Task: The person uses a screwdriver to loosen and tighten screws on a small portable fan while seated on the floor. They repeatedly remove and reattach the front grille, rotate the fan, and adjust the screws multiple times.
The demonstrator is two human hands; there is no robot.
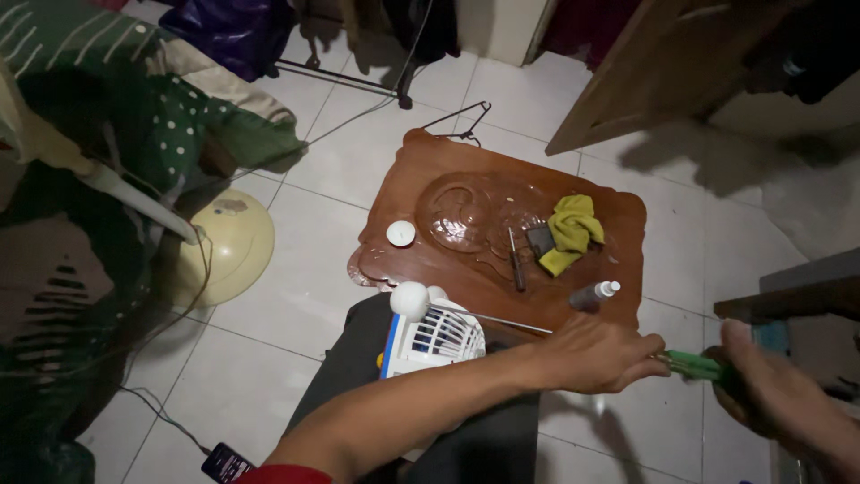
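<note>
A long screwdriver with a green handle (694,365) runs between my two hands. My left hand (598,356) is closed around it where the handle meets the thin metal shaft (493,319). The shaft's tip reaches a small white handheld fan (436,339) lying on my lap. My right hand (778,394) grips the far end of the green handle at the right edge of the view. Part of the handle is hidden inside both hands.
A low carved brown table (627,269) stands ahead, carrying a white round cap (400,233), a second screwdriver (516,260), a yellow-green cloth (573,231), a small dark block (540,240) and a small spray bottle (593,294). A cream fan base (235,246), a wire hanger (464,121) and a phone (226,463) lie on the tiled floor.
</note>
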